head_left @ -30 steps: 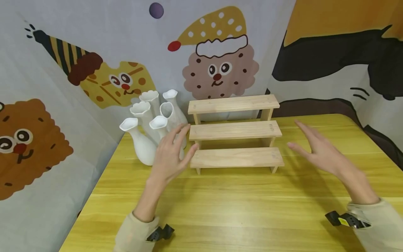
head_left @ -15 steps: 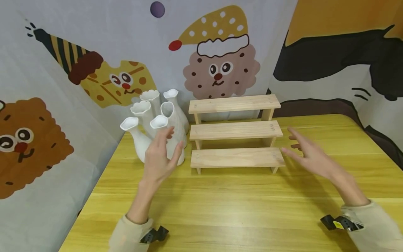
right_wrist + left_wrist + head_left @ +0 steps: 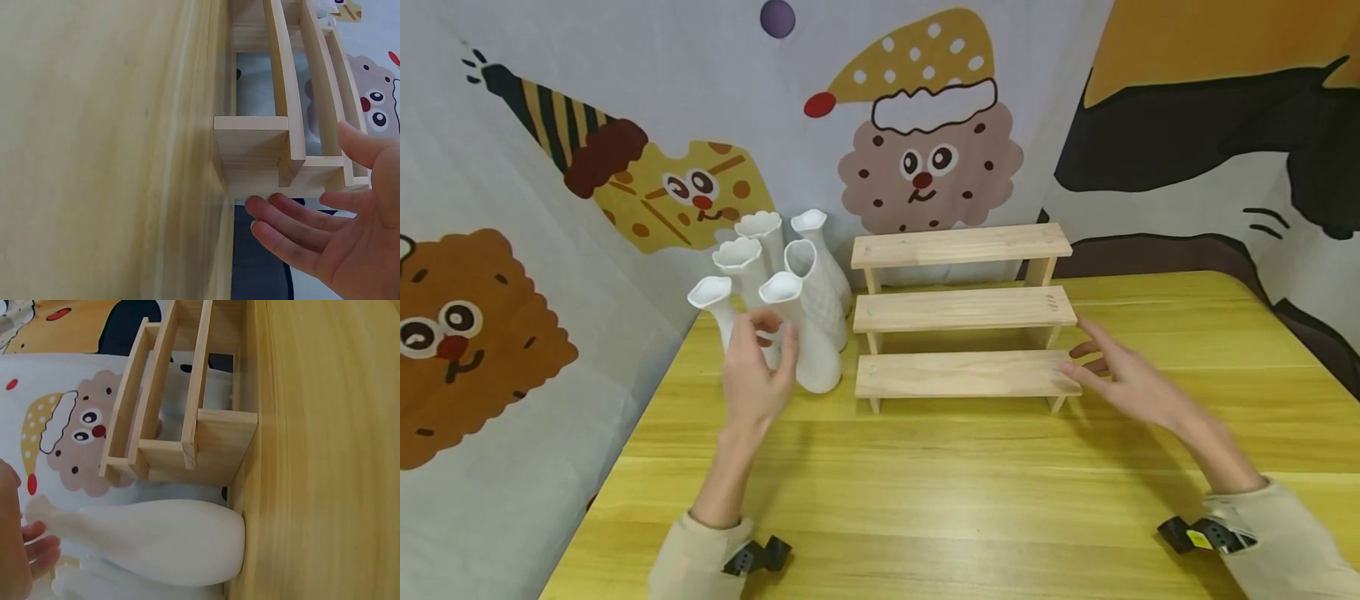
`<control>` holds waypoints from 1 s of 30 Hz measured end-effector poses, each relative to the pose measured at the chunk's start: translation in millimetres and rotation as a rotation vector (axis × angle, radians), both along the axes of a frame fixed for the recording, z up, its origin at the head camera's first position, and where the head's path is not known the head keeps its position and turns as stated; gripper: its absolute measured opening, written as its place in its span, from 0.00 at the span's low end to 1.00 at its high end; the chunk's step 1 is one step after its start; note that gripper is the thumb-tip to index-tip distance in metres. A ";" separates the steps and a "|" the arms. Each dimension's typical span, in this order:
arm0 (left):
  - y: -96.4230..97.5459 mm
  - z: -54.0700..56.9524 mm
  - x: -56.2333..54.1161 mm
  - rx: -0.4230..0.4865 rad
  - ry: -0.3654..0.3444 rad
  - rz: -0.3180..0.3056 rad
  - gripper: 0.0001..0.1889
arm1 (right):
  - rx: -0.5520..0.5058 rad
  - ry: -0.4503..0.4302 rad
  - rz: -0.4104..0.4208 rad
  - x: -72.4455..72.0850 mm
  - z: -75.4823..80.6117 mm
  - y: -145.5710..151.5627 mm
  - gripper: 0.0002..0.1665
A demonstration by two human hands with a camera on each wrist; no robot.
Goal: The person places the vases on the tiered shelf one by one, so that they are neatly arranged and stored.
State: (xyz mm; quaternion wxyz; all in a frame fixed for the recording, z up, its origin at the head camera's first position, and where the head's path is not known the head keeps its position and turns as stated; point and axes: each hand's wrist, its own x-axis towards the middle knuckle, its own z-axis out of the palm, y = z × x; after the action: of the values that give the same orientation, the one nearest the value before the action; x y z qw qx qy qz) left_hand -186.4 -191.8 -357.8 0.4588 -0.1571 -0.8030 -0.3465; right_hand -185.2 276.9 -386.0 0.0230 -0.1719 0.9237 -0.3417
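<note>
Several white vases (image 3: 818, 358) with wavy rims stand bunched on the table, left of a three-step wooden rack (image 3: 964, 308). My left hand (image 3: 756, 373) is raised before the front vases, its fingers loosely bent and nothing in its grasp. In the left wrist view, its fingertips (image 3: 42, 550) come close to the narrow neck of a white vase (image 3: 181, 540); whether they touch it I cannot tell. At the rack's right end hovers my right hand (image 3: 1138, 387), thumb and fingers apart. The right wrist view has that hand (image 3: 337, 231) beside the rack's end panel, holding nothing.
The yellow wood-grain table (image 3: 962, 492) spreads in front of the rack. A cloth backdrop (image 3: 655, 50) printed with cartoon figures hangs right behind the vases and rack. Each sleeve carries a small black wrist device (image 3: 756, 557).
My left hand has drawn left and down from the rack's left side to the front vases, its fingers bending more. My right hand has moved left, closer to the rack's right end.
</note>
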 end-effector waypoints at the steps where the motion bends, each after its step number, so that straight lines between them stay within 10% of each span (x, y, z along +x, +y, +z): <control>1: -1.0 -0.7 -0.6 0.021 -0.013 0.008 0.15 | -0.002 0.000 0.001 -0.2 -0.9 0.1 0.48; 11: -7.8 -4.0 -8.0 0.175 -0.161 0.028 0.22 | -0.020 0.004 0.010 -1.9 -8.7 -0.4 0.41; 30: -2.3 -5.9 -26.6 0.183 -0.317 -0.106 0.23 | -0.024 -0.074 0.012 -4.0 -13.4 0.6 0.38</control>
State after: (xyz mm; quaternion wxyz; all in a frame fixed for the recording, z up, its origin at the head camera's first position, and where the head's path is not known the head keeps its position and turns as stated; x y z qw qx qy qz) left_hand -213.0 -194.2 -363.7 0.3201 -0.1001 -0.8210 -0.4620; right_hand -189.2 277.5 -399.4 0.0572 -0.1650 0.9169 -0.3589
